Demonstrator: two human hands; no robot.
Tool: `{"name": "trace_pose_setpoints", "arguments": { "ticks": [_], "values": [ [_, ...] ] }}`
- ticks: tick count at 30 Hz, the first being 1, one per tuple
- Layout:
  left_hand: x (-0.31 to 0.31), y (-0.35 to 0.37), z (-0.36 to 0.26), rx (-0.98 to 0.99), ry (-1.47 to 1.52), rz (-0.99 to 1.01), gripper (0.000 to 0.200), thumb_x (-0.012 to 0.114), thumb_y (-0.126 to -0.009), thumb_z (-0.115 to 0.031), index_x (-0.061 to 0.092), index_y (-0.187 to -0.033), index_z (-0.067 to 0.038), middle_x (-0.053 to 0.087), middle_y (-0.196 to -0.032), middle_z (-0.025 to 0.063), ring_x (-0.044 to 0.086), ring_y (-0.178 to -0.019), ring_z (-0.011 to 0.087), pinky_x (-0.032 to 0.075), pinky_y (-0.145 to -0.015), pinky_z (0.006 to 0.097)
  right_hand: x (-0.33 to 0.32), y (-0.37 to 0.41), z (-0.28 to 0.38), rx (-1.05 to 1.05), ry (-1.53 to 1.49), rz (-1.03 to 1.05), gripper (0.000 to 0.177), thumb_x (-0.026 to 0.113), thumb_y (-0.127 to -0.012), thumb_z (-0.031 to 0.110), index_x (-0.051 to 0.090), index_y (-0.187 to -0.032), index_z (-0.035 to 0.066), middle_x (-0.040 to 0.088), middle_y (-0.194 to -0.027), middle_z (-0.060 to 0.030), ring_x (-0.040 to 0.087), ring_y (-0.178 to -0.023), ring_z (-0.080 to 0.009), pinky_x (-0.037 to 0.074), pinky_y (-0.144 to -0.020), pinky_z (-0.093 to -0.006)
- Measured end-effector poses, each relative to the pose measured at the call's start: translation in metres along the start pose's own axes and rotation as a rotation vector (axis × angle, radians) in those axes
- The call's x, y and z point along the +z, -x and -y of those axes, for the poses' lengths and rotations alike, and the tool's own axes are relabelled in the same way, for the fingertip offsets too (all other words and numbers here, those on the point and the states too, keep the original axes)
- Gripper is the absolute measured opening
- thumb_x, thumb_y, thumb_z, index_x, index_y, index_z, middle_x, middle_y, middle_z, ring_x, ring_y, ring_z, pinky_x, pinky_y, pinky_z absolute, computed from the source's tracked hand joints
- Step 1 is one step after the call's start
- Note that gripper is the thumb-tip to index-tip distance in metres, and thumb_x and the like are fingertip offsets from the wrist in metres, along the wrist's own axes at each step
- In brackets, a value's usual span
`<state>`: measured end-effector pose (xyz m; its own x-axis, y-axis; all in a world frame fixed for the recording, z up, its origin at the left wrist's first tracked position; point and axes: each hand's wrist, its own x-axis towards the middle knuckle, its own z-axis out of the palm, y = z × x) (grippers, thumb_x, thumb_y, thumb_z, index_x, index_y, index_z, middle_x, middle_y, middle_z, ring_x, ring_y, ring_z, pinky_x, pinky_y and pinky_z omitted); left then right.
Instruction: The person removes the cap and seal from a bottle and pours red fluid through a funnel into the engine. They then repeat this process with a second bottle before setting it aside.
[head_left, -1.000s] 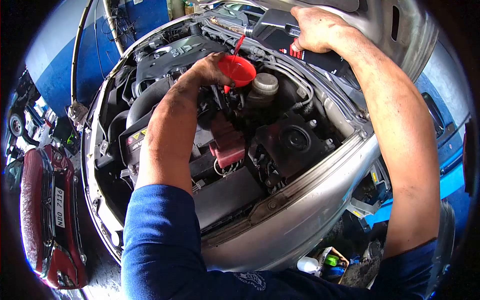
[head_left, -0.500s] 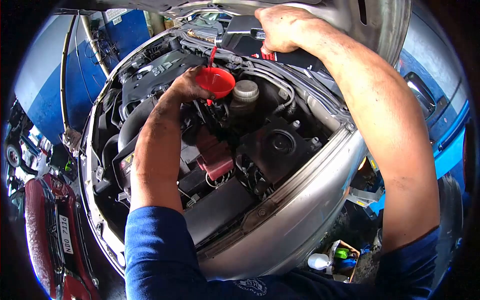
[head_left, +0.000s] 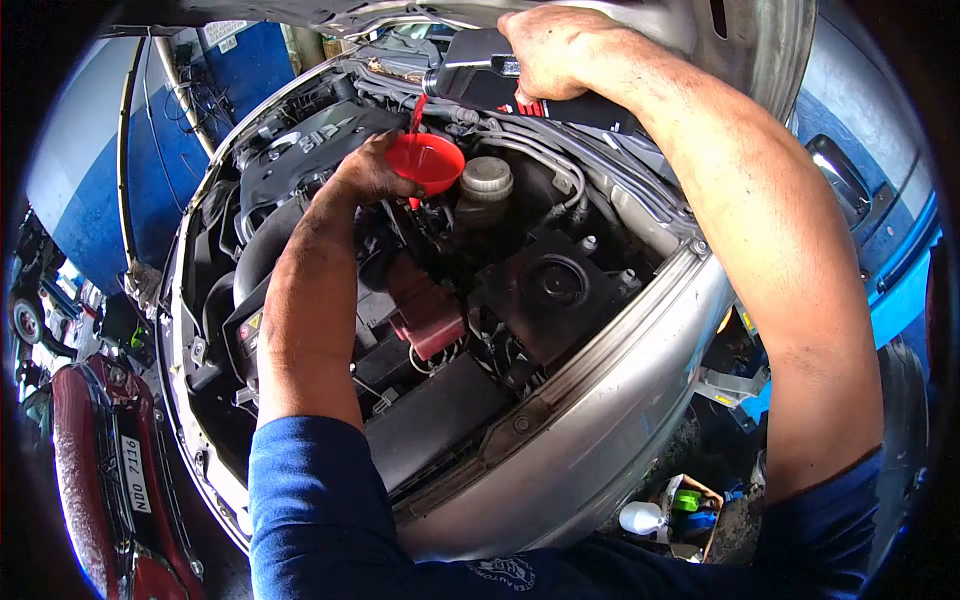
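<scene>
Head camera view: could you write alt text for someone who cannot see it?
The right hand tilts a dark plastic bottle, pouring red fluid into a red plastic funnel steadied by the left hand, in a silver car's open engine bay.

Open engine bay (head_left: pixel 620 385), silver front rim. Contents: black engine cover (head_left: pixel 310 140) at rear; red funnel (head_left: pixel 428 163) upright, just beside pale-capped reservoir (head_left: pixel 487 182); maroon cover (head_left: pixel 430 312) mid-bay; black round housing (head_left: pixel 550 285) alongside; flat black cover (head_left: pixel 440 412) nearest the rim.
</scene>
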<state>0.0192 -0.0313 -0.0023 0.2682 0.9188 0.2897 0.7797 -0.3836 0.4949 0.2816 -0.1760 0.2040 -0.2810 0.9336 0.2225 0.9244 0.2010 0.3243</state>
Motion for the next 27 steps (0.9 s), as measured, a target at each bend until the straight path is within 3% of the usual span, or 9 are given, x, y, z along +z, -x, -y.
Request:
{"name": "trace_pose_setpoints", "arguments": {
  "ticks": [2,9,18,20,27],
  "values": [
    [-0.001,0.000,0.002,0.020,0.029,0.039,0.108,0.092,-0.047,-0.046,0.056,-0.139,-0.002,0.061,-0.135,0.0201,0.058,-0.128,0.0320,0.046,-0.109,0.0396,0.000,0.000,0.000,0.002,0.006,0.004,0.036,0.072,-0.083,0.023,0.074,-0.113,0.003,0.074,-0.116,-0.0183,0.071,-0.109,-0.0298,0.057,-0.091,-0.0415],
    [-0.004,0.007,-0.009,0.013,-0.030,-0.016,0.109,0.092,-0.046,-0.047,0.056,-0.139,-0.002,0.061,-0.134,0.0204,0.058,-0.127,0.0328,0.047,-0.109,0.0402,0.003,-0.002,0.000,0.000,0.024,0.000,0.035,0.072,-0.083,0.024,0.075,-0.111,0.003,0.074,-0.114,-0.0180,0.071,-0.108,-0.0295,0.057,-0.091,-0.0417],
    [0.003,-0.002,0.005,-0.003,0.050,0.035,0.116,0.091,-0.046,-0.045,0.051,-0.145,-0.001,0.059,-0.139,0.0215,0.056,-0.131,0.0320,0.045,-0.111,0.0390,0.005,-0.005,-0.001,-0.020,0.050,0.003,0.034,0.071,-0.083,0.023,0.075,-0.109,0.002,0.074,-0.113,-0.0195,0.072,-0.106,-0.0309,0.057,-0.089,-0.0423],
    [0.005,-0.002,0.008,0.025,0.050,-0.041,0.095,0.094,-0.049,-0.024,0.060,-0.136,-0.004,0.068,-0.124,0.0110,0.063,-0.117,0.0235,0.051,-0.102,0.0373,0.007,-0.005,-0.001,-0.018,0.044,0.001,0.034,0.071,-0.083,0.023,0.075,-0.109,0.002,0.074,-0.113,-0.0196,0.072,-0.106,-0.0309,0.057,-0.089,-0.0423],
    [-0.004,0.007,-0.013,-0.020,0.000,-0.017,0.103,0.093,-0.046,-0.029,0.057,-0.139,-0.002,0.065,-0.130,0.0138,0.062,-0.120,0.0256,0.050,-0.104,0.0373,0.008,-0.007,0.000,-0.014,0.040,-0.008,0.035,0.073,-0.081,0.022,0.075,-0.109,0.001,0.074,-0.112,-0.0194,0.072,-0.105,-0.0307,0.057,-0.089,-0.0425]
  ]
}}
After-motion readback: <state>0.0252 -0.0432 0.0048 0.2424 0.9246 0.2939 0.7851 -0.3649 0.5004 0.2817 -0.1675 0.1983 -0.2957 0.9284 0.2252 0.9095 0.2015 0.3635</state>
